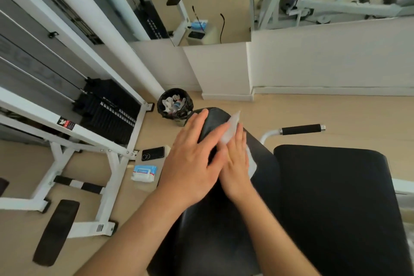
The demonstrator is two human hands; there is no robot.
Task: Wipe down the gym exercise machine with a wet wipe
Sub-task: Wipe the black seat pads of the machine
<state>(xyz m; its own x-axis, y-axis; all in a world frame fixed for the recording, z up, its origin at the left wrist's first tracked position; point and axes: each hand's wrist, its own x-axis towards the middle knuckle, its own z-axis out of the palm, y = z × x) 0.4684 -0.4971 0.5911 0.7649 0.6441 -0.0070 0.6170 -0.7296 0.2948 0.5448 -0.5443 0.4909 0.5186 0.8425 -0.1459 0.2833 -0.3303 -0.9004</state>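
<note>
Here, both hands lie on the narrow, rounded black pad of the exercise machine, its vinyl skin smooth and faintly glossy. The left hand rests flat on it, fingers straight and slightly spread, gripping nothing. The right hand, just beside it and partly under its thumb, presses the wet wipe onto the pad with straight, close-set fingers. The wipe is thin, white and limp, and one corner lifts past the fingertips. To the right sits a broader, matte, rectangular black cushion, and beyond it a white tube ends in a foam-sleeved handle. Low on the left lie a soft plastic pack of wipes and a dark phone. Near them stand a round bin lined with crinkled black plastic and a white steel frame holding stacked black weight plates.
</note>
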